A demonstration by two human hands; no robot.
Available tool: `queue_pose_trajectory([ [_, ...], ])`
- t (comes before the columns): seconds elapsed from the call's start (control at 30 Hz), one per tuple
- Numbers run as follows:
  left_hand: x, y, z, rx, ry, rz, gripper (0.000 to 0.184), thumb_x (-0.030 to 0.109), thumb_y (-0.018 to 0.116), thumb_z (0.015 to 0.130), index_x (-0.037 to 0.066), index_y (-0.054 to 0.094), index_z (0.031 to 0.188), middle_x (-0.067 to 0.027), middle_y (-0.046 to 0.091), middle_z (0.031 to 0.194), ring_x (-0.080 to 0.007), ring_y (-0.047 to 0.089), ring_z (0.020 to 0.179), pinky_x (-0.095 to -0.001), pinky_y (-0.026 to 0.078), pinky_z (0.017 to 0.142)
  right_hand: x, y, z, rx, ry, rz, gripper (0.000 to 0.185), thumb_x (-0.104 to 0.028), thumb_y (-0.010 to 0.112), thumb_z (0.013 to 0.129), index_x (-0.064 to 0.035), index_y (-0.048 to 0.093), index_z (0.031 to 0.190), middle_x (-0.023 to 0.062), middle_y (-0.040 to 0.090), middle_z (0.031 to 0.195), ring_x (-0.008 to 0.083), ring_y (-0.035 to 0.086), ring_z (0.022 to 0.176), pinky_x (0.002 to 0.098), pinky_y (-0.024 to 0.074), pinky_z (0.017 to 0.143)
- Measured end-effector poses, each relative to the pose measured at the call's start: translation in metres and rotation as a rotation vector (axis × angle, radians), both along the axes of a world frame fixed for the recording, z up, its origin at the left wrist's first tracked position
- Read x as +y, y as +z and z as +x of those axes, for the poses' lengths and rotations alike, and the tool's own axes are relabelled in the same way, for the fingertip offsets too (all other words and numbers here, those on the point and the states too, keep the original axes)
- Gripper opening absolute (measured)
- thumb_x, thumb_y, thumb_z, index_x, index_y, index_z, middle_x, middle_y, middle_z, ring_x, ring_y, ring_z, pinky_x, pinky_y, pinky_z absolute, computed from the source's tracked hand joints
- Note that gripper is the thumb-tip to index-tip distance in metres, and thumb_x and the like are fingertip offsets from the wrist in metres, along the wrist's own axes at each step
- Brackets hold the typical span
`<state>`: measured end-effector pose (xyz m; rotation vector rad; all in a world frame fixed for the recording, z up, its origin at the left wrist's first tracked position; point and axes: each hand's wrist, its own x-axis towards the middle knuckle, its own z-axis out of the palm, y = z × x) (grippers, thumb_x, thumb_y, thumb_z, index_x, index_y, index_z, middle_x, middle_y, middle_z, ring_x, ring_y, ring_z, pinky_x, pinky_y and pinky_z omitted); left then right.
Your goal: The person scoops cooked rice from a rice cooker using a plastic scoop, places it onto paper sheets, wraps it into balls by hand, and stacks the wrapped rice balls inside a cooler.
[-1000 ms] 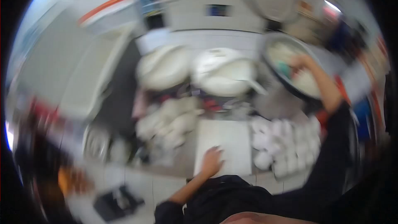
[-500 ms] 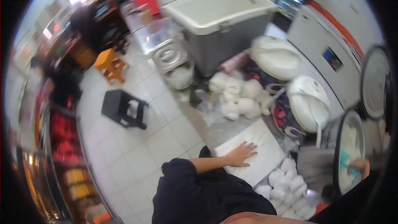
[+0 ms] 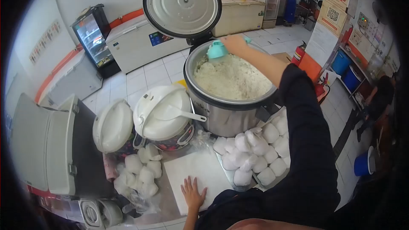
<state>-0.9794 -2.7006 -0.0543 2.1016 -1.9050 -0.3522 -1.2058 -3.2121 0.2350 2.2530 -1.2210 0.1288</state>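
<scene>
My left hand (image 3: 193, 194) lies flat with fingers spread on a white sheet of paper (image 3: 181, 169) on the work surface. My right hand (image 3: 235, 44) grips a teal scoop (image 3: 218, 49) at the far rim of a large steel rice cooker (image 3: 232, 117). White rice (image 3: 238, 76) fills much of the cooker, and its round lid (image 3: 183, 6) stands open behind. Right of the paper, several white wrapped bundles (image 3: 243, 160) are packed together on a tray. More white bundles (image 3: 145, 174) in clear plastic lie left of it.
Two white-lidded, patterned containers (image 3: 162, 115) stand left of the cooker, a white paddle (image 3: 183, 113) across one lid. An open grey cool box (image 3: 81, 153) is farther left. Chest freezers (image 3: 136, 47) line the wall. Another person (image 3: 379, 98) is at the far right.
My view has swung right, bringing the whole rice cooker and my right arm into sight. My left hand is still flat on the paper; the scoop shows at the cooker's far rim.
</scene>
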Motion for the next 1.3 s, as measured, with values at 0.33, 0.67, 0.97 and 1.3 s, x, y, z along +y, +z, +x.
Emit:
queue_pose_trajectory([
  [0.33, -0.003, 0.002, -0.001, 0.009, 0.034, 0.013, 0.064, 0.042, 0.060, 0.073, 0.010, 0.042, 0.126, -0.0161, 0.029, 0.138, -0.0341, 0.021, 0.129, -0.0517, 0.011, 0.105, -0.007, -0.003, -0.003, 0.124, -0.015, 0.645, 0.024, -0.018, 0.051, 0.077, 0.0034, 0.058, 0.087, 0.0190, 0.062, 0.075, 0.0332, 0.063, 0.070, 0.0416, 0.0496, 0.056],
  [0.67, -0.012, 0.004, -0.007, 0.011, 0.029, 0.019, 0.063, 0.037, 0.061, 0.073, 0.008, 0.040, 0.125, -0.0187, 0.029, 0.135, -0.0366, 0.021, 0.128, -0.0525, 0.012, 0.104, 0.095, -0.018, -0.005, -0.115, -0.301, 1.555, 0.029, -0.024, 0.051, 0.083, -0.0077, 0.047, 0.059, 0.0003, 0.039, 0.049, 0.0142, 0.038, 0.041, 0.0290, 0.0339, 0.041],
  [0.97, -0.008, 0.001, -0.003, 0.001, 0.015, 0.017, 0.064, 0.037, 0.061, 0.073, 0.007, 0.040, 0.125, -0.0197, 0.029, 0.135, -0.0379, 0.022, 0.127, -0.0537, 0.014, 0.103, 0.087, 0.025, -0.046, -0.236, -0.390, 1.998, 0.008, -0.020, 0.049, 0.086, -0.0123, 0.048, 0.086, -0.0064, 0.030, 0.053, 0.0038, 0.026, 0.039, 0.0214, 0.0266, 0.036],
  [1.3, -0.008, 0.001, -0.002, -0.008, 0.028, 0.044, 0.065, 0.040, 0.061, 0.072, 0.008, 0.041, 0.124, -0.0180, 0.029, 0.136, -0.0362, 0.021, 0.128, -0.0530, 0.012, 0.104, 0.038, -0.022, -0.009, -0.030, 0.047, 0.550, 0.029, -0.028, 0.051, 0.084, -0.0038, 0.051, 0.101, 0.0155, 0.061, 0.087, 0.0330, 0.061, 0.078, 0.0421, 0.0481, 0.064],
])
